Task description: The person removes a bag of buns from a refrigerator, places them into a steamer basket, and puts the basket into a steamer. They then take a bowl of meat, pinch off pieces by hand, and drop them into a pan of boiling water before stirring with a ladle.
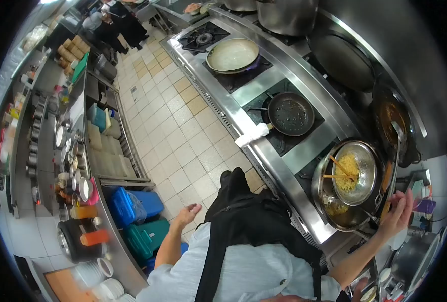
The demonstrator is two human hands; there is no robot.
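Extends the right hand [397, 215] near the front right corner of the stove [309, 147]; holds the left hand [186, 215] sideways, loosely curled.

A long-handled, apparently metal ladle [396, 160] slants beside a shiny round bowl [368, 173] of yellow food [349, 163].

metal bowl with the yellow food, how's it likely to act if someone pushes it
The metal bowl may tip or slide, since it appears perched in a larger pan. It is probably stiff and perhaps slippery, given its shiny metal. The wooden sticks in the yellow food could shift, as one pokes out past the rim.
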